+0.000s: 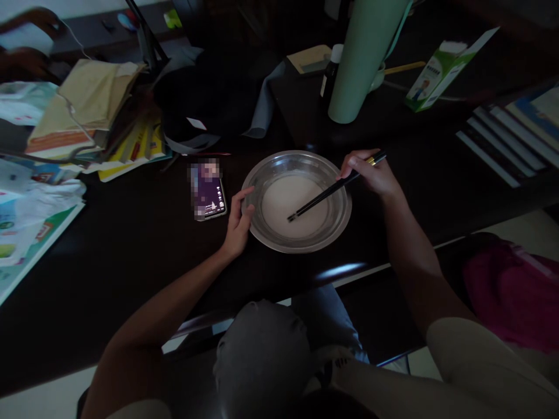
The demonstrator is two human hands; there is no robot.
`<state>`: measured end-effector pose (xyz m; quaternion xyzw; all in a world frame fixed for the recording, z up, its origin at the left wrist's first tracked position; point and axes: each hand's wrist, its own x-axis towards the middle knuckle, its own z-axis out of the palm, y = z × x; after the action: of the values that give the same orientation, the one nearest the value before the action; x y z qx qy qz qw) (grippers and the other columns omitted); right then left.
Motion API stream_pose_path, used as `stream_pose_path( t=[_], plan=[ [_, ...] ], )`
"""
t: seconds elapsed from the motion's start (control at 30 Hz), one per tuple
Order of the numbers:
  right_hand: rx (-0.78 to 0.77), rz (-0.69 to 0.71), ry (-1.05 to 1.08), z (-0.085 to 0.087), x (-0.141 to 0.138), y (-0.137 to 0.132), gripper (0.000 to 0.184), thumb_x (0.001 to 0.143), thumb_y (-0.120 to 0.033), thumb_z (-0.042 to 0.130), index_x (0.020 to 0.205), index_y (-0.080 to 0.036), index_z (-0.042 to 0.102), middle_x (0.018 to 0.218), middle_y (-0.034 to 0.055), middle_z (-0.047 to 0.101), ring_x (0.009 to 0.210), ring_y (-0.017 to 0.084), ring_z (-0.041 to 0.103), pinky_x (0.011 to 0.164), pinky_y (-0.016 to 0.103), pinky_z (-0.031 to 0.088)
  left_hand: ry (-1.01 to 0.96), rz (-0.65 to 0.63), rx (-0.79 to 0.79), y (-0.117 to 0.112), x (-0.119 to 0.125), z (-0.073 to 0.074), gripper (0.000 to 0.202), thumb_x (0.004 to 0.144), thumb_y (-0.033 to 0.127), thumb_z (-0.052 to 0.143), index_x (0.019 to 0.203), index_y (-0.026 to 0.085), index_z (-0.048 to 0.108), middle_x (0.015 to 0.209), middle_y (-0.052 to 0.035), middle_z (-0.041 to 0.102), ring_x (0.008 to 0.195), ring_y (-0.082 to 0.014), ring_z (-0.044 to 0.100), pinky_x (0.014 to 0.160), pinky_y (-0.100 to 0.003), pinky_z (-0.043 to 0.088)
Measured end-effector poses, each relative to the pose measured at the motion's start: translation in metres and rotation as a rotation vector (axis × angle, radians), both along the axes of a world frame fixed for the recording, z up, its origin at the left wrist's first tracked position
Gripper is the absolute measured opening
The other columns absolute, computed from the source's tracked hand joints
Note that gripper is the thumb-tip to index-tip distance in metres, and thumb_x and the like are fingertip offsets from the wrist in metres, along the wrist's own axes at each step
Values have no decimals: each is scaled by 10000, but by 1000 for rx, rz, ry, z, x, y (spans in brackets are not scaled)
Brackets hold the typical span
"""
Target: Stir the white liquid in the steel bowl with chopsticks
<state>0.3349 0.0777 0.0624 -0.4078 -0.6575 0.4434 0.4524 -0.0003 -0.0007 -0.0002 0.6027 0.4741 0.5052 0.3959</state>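
Note:
A shiny metal bowl [336, 230] stands on the dark table and holds a pale white liquid or batter [279, 203]. My left hand [238, 224] grips the bowl's left rim. My right hand [373, 174] hovers over the right rim and holds a pair of black chopsticks [327, 192]. The chopstick tips reach down into the white mixture near the bowl's middle.
A lit phone [208, 189] lies just left of the bowl. A tall pale green bottle [362, 64] and a small dark bottle [331, 73] stand behind it. Stacked papers and books [87, 116] fill the left, books [510, 137] the right. Another person's hands [26, 43] show at far left.

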Motion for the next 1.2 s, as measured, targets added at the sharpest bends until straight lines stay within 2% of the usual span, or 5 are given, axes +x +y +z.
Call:
stream_pose_path(
  t=[0.23,0.43,0.67,0.87,1.2],
  plan=[
    [49,-131,52,-1,3,4,419,830,-595,680,600,-245,706,596,17,669,601,183,663,643,365,531,-17,-15,-12,0,0,-1,461,950,564,550,1330,303,553,1351,-56,558,1265,-247,532,1144,-445,398],
    [3,18,19,2,-2,-1,423,816,-609,689,626,-233,731,620,21,697,635,185,698,646,344,536,-13,-24,-7,0,0,0,439,961,544,541,1332,311,556,1354,-54,550,1275,-243,521,1154,-444,389],
    [47,-131,57,0,2,2,447,834,-612,666,584,-242,695,577,19,668,584,184,660,624,363,532,-7,-20,-4,0,-1,-1,453,957,549,542,1338,304,550,1384,-62,544,1301,-255,510,1176,-472,363],
    [16,21,3,1,-1,0,416,817,-623,681,638,-252,738,626,27,699,641,192,692,665,373,551,11,-10,5,0,-1,-1,447,956,549,548,1328,300,558,1378,-59,545,1302,-253,507,1175,-467,364],
    [27,-35,45,2,1,0,444,838,-608,662,582,-249,704,577,28,671,586,190,668,618,373,528,7,-12,3,1,-1,-4,453,959,555,538,1337,304,547,1357,-62,558,1265,-250,539,1136,-461,413]
  ],
)
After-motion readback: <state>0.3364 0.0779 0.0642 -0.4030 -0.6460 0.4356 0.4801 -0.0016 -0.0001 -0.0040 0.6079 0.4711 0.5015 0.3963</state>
